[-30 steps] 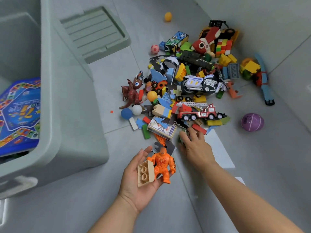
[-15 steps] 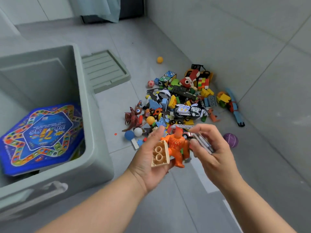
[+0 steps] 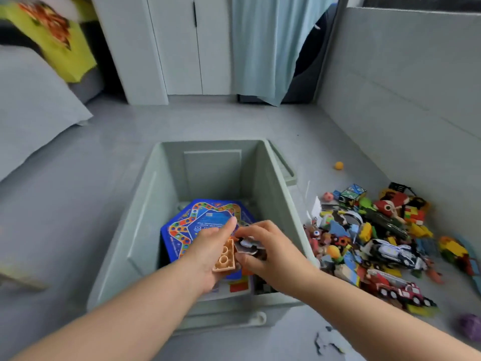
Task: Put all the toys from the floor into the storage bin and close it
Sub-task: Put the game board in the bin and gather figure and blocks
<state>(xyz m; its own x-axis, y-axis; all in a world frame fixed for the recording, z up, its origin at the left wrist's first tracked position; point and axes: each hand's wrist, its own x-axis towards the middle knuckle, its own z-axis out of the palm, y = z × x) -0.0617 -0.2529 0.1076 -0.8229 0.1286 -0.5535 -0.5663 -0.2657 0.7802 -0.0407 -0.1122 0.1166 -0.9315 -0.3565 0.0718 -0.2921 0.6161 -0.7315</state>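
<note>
The open grey-green storage bin (image 3: 281, 194) stands on the floor in front of me, with a blue star-shaped board game (image 3: 203, 222) lying inside. Both my hands hover over its opening. My left hand (image 3: 208, 254) holds a tan building brick (image 3: 224, 256) against its palm, and only an orange sliver of a figure (image 3: 247, 271) shows below the brick. My right hand (image 3: 270, 254) grips a few flat dark and white pieces (image 3: 250, 246) right beside the brick. The toy pile (image 3: 377, 238) lies on the floor to the right of the bin.
The bin's lid (image 3: 286, 170) lies behind the bin's right side. A red fire truck (image 3: 398, 290), a purple ball (image 3: 468, 327) and an orange ball (image 3: 339, 165) are on the floor at right, near the grey wall. A bed (image 3: 33, 108) is at left.
Both hands lifted off the toy pile and swung left over the bin, carrying the brick, the orange figure and the flat pieces. My view turned from the pile to the bin.
</note>
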